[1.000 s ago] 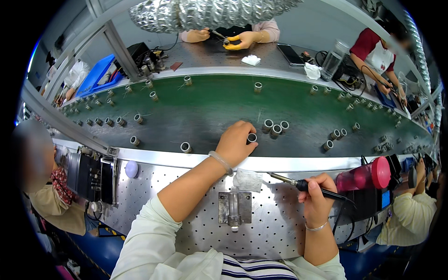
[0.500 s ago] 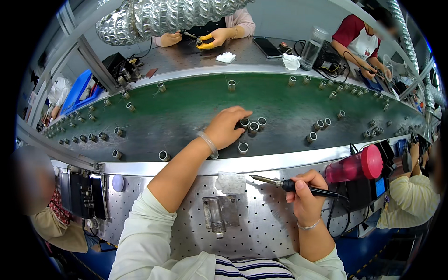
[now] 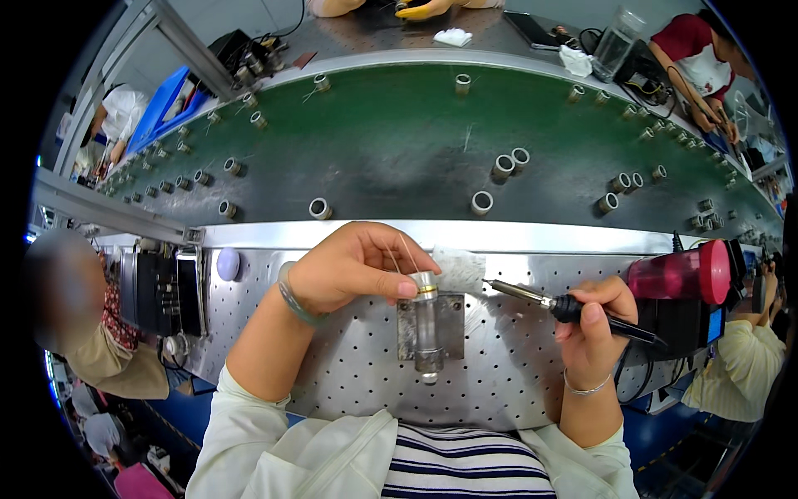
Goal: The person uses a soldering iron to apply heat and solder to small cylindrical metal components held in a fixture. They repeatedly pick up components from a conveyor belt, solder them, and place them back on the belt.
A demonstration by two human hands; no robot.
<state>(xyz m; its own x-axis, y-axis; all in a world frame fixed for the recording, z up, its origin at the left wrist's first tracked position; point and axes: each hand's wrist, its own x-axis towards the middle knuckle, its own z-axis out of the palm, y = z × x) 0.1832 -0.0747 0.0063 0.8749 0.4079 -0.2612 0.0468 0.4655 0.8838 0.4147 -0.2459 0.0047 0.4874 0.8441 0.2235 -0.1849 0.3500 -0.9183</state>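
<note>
My left hand (image 3: pixel 345 270) pinches a small silvery metal cylinder (image 3: pixel 425 284) with a gold-coloured band. Two thin wires rise from it toward my fingers. It is at the upper end of a metal fixture (image 3: pixel 405 339), a flat plate with a trough-like holder along its middle; whether it is seated there I cannot tell. My right hand (image 3: pixel 597 328) grips a soldering iron (image 3: pixel 569 308) like a pen. The iron's tip points left, apart from the cylinder, near a whitish pad (image 3: pixel 460 264) behind the fixture.
Across the far side runs a green-black conveyor belt (image 3: pixel 374 158) with several similar cylinders (image 3: pixel 482 202) standing on it. A metal rail (image 3: pixel 549 239) edges it. At right are a pink container (image 3: pixel 677 274) and a black unit with a screen (image 3: pixel 713 324). Co-workers sit around.
My left hand has come back from the belt to the fixture with a cylinder. The iron stays in my right hand, and the view has shifted downward.
</note>
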